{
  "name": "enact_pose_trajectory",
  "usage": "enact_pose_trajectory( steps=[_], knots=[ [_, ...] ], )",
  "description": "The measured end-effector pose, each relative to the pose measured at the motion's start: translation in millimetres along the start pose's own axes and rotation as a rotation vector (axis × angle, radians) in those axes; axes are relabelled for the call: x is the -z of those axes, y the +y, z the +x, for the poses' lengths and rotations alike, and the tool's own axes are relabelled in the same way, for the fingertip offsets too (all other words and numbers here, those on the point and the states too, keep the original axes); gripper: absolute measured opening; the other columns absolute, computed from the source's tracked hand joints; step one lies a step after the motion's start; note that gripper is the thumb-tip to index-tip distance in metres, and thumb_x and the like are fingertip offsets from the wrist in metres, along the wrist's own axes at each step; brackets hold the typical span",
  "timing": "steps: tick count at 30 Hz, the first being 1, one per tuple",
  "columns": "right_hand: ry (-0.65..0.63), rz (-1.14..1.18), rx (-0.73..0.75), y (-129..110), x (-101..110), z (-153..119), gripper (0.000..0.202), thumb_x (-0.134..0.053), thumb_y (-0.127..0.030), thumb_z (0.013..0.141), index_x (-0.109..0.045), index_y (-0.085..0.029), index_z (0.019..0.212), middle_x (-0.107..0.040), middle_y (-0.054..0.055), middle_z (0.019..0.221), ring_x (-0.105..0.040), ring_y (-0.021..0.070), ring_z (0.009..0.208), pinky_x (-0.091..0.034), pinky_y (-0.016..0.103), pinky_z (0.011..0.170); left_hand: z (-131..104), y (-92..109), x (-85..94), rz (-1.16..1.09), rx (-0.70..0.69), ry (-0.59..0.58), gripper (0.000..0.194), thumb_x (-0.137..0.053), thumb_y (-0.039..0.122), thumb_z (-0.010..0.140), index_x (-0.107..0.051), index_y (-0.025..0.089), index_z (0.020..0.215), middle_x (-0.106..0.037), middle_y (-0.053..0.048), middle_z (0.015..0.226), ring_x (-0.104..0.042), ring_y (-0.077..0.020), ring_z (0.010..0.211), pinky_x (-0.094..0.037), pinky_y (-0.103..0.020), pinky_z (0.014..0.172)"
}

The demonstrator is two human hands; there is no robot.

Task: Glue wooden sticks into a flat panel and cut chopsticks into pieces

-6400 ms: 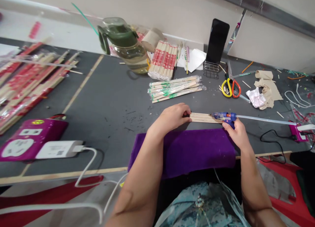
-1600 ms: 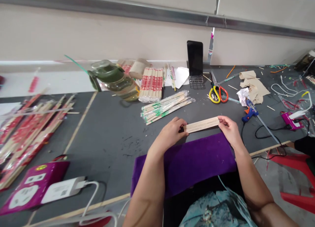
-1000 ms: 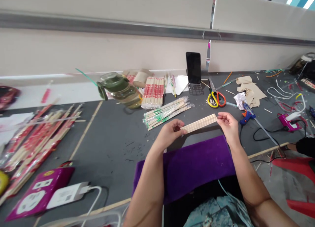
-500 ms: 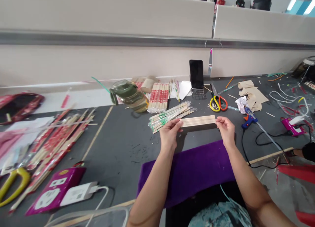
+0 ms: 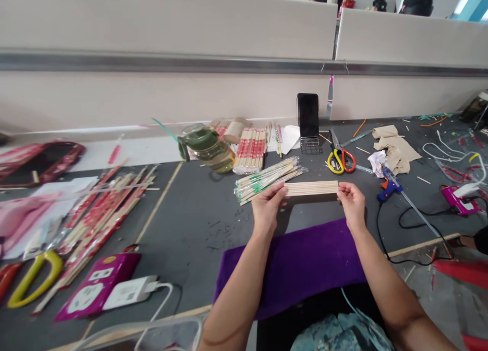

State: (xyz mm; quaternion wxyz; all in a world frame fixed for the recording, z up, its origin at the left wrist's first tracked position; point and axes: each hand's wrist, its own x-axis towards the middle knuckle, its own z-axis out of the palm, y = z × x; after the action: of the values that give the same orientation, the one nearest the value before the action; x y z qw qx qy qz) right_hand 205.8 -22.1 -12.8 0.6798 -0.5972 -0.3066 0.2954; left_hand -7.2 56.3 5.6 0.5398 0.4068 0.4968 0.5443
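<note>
Several pale wooden sticks (image 5: 311, 188), side by side in a flat strip, are stretched between my two hands over the dark table. My left hand (image 5: 268, 203) pinches the strip's left end between thumb and fingers. At the right end, my right hand (image 5: 351, 199) grips it the same way. Just beyond my left hand lies a pile of chopsticks in clear and green wrappers (image 5: 263, 177). Below the strip a purple cloth (image 5: 301, 264) covers the table's near edge. To the right of my right hand is a blue glue gun (image 5: 389, 187).
Scissors (image 5: 341, 158), a phone on a wire stand (image 5: 308, 115), red-wrapped chopsticks (image 5: 249, 150) and a green-lidded jug (image 5: 208, 148) stand farther back. More red-wrapped chopsticks (image 5: 102, 209) and a purple power strip (image 5: 99, 282) lie left. Crumpled brown paper (image 5: 398, 153) and cables occupy the right.
The whole view has shifted slightly, so things appear a little farther right. Both hands keep hold of the strip of sticks, which looks slightly more level.
</note>
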Motion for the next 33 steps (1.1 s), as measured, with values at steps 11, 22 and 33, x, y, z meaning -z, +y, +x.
enact_pose_trajectory(
  steps=[11,22,33],
  knots=[
    [0.004,0.309,-0.130,-10.4,-5.5,1.8,0.035,-0.084,-0.030,0.065,-0.071,-0.020,0.096,-0.068,0.001,0.088,-0.061,0.0129,0.075,-0.054,0.026,0.065,0.6,5.0,0.2,-0.124,0.139,-0.107,0.054,-0.093,0.040,0.053,-0.077,0.011,0.096,-0.075,-0.005,0.082,-0.067,-0.0126,0.062,-0.054,-0.020,0.050],
    [-0.364,0.192,-0.227,-22.2,-22.4,-8.1,0.048,-0.083,-0.031,0.064,-0.068,-0.024,0.110,-0.071,0.007,0.124,-0.065,0.0133,0.078,-0.049,0.022,0.055,4.1,7.1,2.2,-0.267,0.241,-0.126,0.037,-0.090,0.022,0.060,-0.075,0.012,0.093,-0.076,-0.003,0.079,-0.072,-0.0124,0.061,-0.058,-0.016,0.047],
    [-0.008,-0.195,0.041,-44.2,34.4,-3.6,0.026,-0.069,-0.042,0.083,-0.074,-0.017,0.082,-0.072,0.002,0.063,-0.054,0.0111,0.048,-0.043,0.023,0.049,9.6,8.3,4.4,-0.372,0.269,0.014,0.021,-0.080,0.011,0.069,-0.072,0.013,0.088,-0.074,-0.001,0.072,-0.072,-0.0119,0.059,-0.056,-0.015,0.047]
  ],
)
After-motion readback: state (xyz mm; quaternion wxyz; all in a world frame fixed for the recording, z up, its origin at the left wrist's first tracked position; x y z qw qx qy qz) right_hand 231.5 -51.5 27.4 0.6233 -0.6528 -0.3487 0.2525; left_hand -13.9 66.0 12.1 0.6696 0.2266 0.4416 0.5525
